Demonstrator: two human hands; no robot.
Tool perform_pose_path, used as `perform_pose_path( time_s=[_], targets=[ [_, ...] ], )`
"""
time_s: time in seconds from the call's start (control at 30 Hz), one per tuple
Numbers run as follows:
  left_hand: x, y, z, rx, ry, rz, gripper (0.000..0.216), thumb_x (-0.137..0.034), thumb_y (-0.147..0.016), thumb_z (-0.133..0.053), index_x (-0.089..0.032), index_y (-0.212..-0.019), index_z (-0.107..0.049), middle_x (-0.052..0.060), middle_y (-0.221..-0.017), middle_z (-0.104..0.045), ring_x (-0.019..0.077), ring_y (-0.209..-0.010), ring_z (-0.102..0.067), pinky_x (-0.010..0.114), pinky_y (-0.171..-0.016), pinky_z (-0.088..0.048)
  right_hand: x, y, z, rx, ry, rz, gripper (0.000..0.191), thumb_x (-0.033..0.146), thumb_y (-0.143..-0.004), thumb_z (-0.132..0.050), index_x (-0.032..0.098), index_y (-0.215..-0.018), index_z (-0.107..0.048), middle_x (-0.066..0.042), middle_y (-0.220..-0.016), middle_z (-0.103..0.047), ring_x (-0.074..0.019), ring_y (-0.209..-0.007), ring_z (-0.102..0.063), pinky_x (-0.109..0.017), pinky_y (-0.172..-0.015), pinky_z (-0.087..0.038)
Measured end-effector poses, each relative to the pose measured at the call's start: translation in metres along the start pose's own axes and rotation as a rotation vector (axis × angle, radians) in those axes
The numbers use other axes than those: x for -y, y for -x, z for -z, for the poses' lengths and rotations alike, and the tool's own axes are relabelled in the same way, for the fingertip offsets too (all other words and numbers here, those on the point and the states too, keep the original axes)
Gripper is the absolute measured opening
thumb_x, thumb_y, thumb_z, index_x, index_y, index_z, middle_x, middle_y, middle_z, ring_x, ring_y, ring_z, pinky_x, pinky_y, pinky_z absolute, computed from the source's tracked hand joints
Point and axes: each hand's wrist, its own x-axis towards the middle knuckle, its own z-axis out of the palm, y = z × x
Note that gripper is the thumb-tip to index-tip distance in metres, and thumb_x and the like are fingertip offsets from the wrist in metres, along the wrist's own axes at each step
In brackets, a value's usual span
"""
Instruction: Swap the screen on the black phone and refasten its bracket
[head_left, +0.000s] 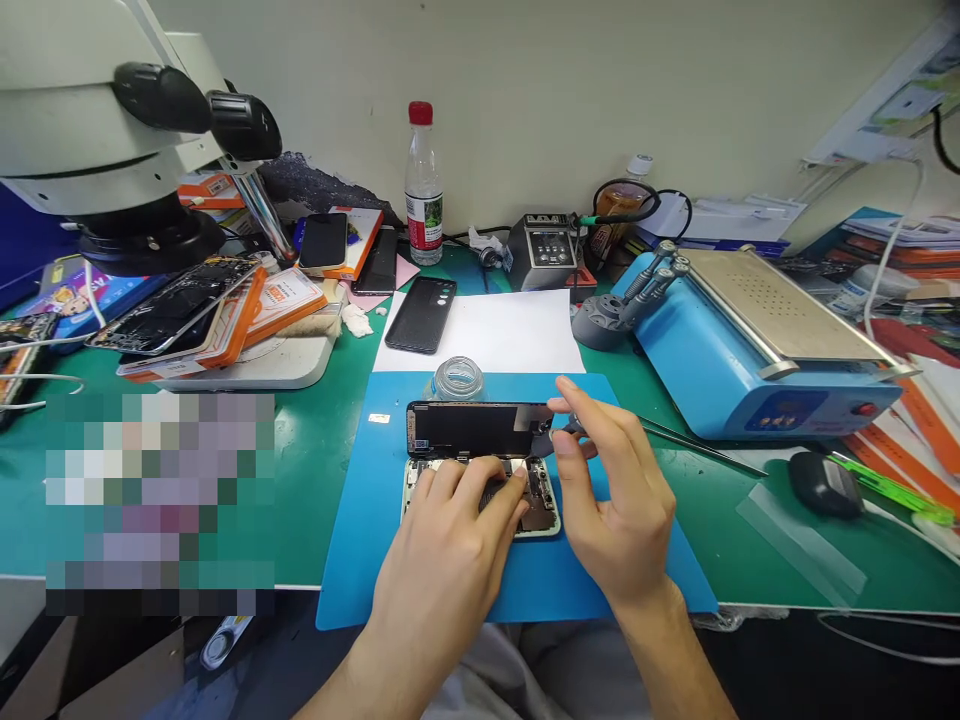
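"Blue mat (360, 570) on the bench (307, 480): where is the phone (541, 515)?"

"Between its side edges, nearer the back edge. Opened; screen (472, 430) raised."

"Hands?"

"Left hand (442, 550): fingers bent over the phone's insides; whether gripping, cannot tell. Right hand (619, 490): partly curled, beside the screen's right end. Whether it holds the dark piece (541, 442) there, cannot tell."

The display panel (466, 428) looks smooth (the mat (361, 545) matt).
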Motion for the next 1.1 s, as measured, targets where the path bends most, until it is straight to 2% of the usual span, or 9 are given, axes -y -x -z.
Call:
perform_pose_path(
  time_s=[0.13, 0.2, 0.3, 0.5, 0.67, 0.83, 1.1],
  targets=[
    [0.0, 0.0, 0.0, 0.003, 0.009, 0.001, 0.033, -0.027, -0.112, -0.047, -0.024, -0.143, -0.06, 0.005, -0.127, -0.065, 0.0248, -0.104, -0.057, 0.045, -0.09, -0.051, 0.0, 0.003, -0.002, -0.042, 0.085, 0.045, 0.057, 0.005, -0.099, -0.066, 0.023, -0.152, -0.055, -0.007, -0.114, -0.076, -0.0173, -0.084, -0.071, -0.034, -0.078, -0.06],
    [0.0, 0.0, 0.0, 0.004, 0.013, 0.004, 0.034, -0.027, -0.113, -0.046, -0.024, -0.143, -0.06, 0.005, -0.128, -0.065, 0.0248, -0.103, -0.057, 0.045, -0.09, -0.051, 0.0, 0.005, -0.003, -0.058, 0.079, 0.007, 0.054, 0.006, -0.1, -0.066, 0.023, -0.15, -0.056, -0.006, -0.114, -0.076, -0.0164, -0.083, -0.071, -0.033, -0.079, -0.06],
    [0.0, 0.0, 0.0, 0.002, 0.014, 0.009, 0.034, -0.027, -0.113, -0.045, -0.025, -0.143, -0.06, 0.005, -0.127, -0.065, 0.0251, -0.103, -0.056, 0.046, -0.089, -0.051, 0.001, 0.007, -0.003, -0.082, -0.051, -0.144, 0.048, 0.01, -0.104, -0.06, 0.026, -0.149, -0.056, -0.005, -0.111, -0.074, -0.0157, -0.082, -0.071, -0.032, -0.077, -0.062],
    [-0.001, 0.001, -0.001, -0.006, 0.033, 0.045, 0.034, -0.028, -0.113, -0.045, -0.026, -0.142, -0.061, 0.007, -0.124, -0.063, 0.0257, -0.103, -0.056, 0.046, -0.09, -0.051, 0.008, 0.006, 0.003, -0.117, -0.346, -0.48, 0.034, 0.028, -0.109, -0.056, 0.03, -0.143, -0.058, -0.002, -0.102, -0.07, -0.0113, -0.061, -0.063, -0.028, -0.056, -0.059],
    [-0.001, 0.002, -0.001, -0.01, 0.035, 0.046, 0.033, -0.029, -0.112, -0.047, -0.027, -0.141, -0.062, 0.008, -0.122, -0.061, 0.0257, -0.101, -0.056, 0.046, -0.088, -0.051, 0.012, 0.0, 0.009, -0.097, -0.58, -0.681, 0.034, 0.038, -0.107, -0.06, 0.028, -0.139, -0.06, 0.0, -0.094, -0.067, -0.01, -0.05, -0.059, -0.026, -0.041, -0.054],
    [-0.001, 0.001, -0.002, -0.019, 0.03, 0.039, 0.034, -0.03, -0.112, -0.047, -0.027, -0.142, -0.061, 0.008, -0.122, -0.062, 0.0255, -0.101, -0.056, 0.045, -0.087, -0.05, 0.013, -0.001, 0.008, -0.023, -0.653, -0.725, 0.035, 0.042, -0.106, -0.061, 0.029, -0.139, -0.06, 0.0, -0.095, -0.066, -0.0094, -0.05, -0.06, -0.025, -0.043, -0.056],
    [0.0, 0.002, -0.002, -0.005, 0.015, 0.039, 0.034, -0.03, -0.111, -0.048, -0.028, -0.143, -0.061, 0.007, -0.121, -0.063, 0.0252, -0.099, -0.056, 0.045, -0.087, -0.049, 0.015, 0.0, 0.007, -0.001, -0.635, -0.712, 0.035, 0.041, -0.107, -0.06, 0.03, -0.14, -0.06, 0.0, -0.096, -0.067, -0.0085, -0.051, -0.06, -0.023, -0.045, -0.057]
  ],
)
